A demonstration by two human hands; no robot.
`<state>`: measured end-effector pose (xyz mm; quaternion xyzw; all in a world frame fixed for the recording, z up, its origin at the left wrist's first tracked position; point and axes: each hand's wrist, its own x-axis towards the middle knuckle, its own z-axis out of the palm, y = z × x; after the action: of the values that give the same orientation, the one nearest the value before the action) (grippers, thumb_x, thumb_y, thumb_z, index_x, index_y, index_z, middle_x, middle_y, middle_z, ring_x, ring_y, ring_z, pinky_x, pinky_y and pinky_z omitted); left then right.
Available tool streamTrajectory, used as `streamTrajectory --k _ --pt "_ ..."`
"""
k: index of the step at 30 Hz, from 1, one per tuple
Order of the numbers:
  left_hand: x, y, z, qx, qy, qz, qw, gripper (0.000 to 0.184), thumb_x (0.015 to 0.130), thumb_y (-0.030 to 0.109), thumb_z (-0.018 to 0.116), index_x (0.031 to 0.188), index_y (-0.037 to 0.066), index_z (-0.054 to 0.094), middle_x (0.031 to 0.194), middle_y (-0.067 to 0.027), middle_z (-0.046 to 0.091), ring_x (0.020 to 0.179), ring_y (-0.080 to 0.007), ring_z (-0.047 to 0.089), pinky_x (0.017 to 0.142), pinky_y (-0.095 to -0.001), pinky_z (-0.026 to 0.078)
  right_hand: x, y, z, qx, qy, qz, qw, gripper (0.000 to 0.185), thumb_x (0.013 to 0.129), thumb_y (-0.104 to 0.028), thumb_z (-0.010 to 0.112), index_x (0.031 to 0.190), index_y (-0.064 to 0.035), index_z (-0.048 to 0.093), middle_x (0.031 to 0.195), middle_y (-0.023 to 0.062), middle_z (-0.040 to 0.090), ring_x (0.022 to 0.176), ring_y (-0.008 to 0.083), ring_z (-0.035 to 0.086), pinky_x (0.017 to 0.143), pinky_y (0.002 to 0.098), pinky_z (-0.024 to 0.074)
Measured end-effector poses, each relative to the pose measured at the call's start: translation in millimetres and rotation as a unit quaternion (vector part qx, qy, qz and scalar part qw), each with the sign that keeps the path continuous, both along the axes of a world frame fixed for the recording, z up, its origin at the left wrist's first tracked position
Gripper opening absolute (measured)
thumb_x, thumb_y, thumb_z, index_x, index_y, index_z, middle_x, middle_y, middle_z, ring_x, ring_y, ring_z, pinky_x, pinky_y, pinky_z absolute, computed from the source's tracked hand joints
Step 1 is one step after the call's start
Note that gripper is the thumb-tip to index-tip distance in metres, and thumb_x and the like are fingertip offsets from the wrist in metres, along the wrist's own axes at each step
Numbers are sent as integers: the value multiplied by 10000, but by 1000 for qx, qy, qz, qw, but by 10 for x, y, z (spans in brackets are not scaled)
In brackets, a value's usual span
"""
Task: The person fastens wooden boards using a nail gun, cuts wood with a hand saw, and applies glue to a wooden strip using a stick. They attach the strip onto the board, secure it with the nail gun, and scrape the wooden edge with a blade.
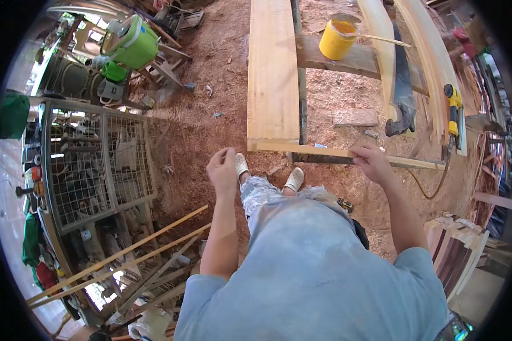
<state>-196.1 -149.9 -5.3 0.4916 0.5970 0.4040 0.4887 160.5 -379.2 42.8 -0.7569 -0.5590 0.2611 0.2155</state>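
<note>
Our right hand (371, 163) pinches wood strip (304, 149) near plank (273, 68) end; left hand (222, 169) fingers bunched, contents unclear. We judge: strip picked up, setting down remains.

Daylight glares at far left; fisheye distortion bends the edges.

A pale yellow-tan colour is shown by the thin strip (310, 149) and by the wide plank (273, 71), while bright yellow is seen on the container (334, 46), with orange inside. The reddish-brown ground (210, 113) is speckled with pale shavings (347, 88), and the light blue shirt (313, 267) is marked by paler patches.
</note>
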Motion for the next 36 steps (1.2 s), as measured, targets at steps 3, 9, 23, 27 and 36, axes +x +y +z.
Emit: streamTrajectory --k 3,9,23,27,36 --pt "244 -89 9 -10 -9 -72 997 193 884 97 741 1034 -17 701 922 -67 718 851 -118 658 783 -269 528 10 80 -34 5 -27 15 1000 327 839 -29 684 1164 -55 690 1058 130 656 1004 325 621 877 394 505" --pt "343 -130 -224 55 5 -91 994 308 839 79 786 1102 2 647 1018 -88 699 926 -150 670 812 -289 538 -63 228 -33 52 -14 8 999 290 824 -67 692 1113 -61 708 1007 133 663 988 342 631 863 421 507" --pt "360 -70 -131 12 -17 -84 996 288 853 54 764 1102 -14 637 954 -94 708 843 -142 679 751 -275 551 9 336 -106 44 -9 30 999 307 837 -80 703 1144 -65 708 957 120 640 945 317 623 836 405 500" --pt "391 -86 -6 6 2 -86 996 275 860 53 755 1100 -17 639 938 -97 709 816 -134 675 723 -271 551 14 346 -100 43 6 29 999 307 843 -83 700 1149 -61 706 974 120 637 959 310 621 848 398 499" --pt "387 -66 -83 0 -22 -88 996 261 866 47 744 1095 -23 640 938 -93 707 795 -119 661 692 -261 542 14 372 -102 25 2 31 999 317 845 -75 694 1162 -59 700 990 123 634 980 310 615 878 395 494"
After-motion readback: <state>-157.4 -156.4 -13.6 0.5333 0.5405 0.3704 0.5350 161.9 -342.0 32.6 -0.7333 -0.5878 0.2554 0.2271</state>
